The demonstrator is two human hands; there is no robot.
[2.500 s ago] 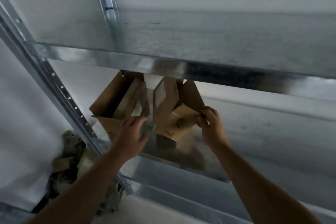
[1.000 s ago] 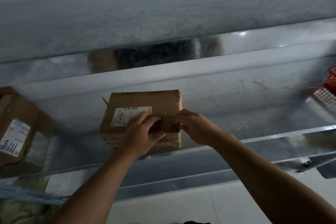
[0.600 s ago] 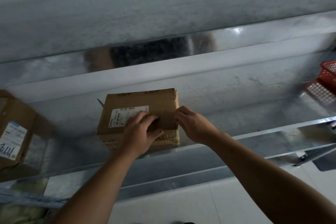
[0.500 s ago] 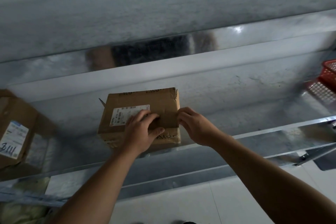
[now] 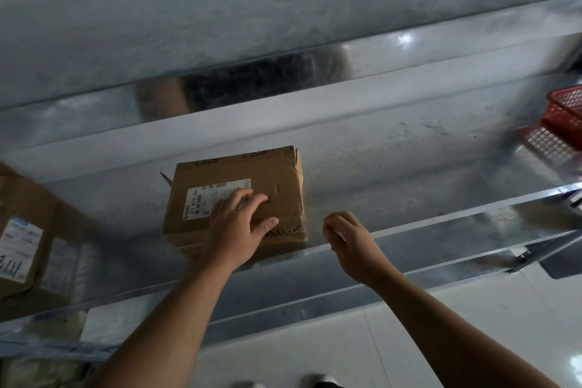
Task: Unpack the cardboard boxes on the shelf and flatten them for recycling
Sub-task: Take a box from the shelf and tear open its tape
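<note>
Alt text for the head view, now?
A person's left hand presses flat on a closed cardboard box on a metal shelf; the right hand hovers right of it, fingers curled. Another labelled box sits far left, a red basket far right.

Both bare forearms reach forward and up, side by side; the left hand (image 5: 237, 227) lies palm-down, fingers straight and spread, flat on top of the cardboard box (image 5: 277, 173); the right hand (image 5: 351, 241) hangs in the air just beside the box, fingers curled, thumb tip against the fingertips.

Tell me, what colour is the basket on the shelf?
Red. The basket shows at the right edge of the head view.
</note>
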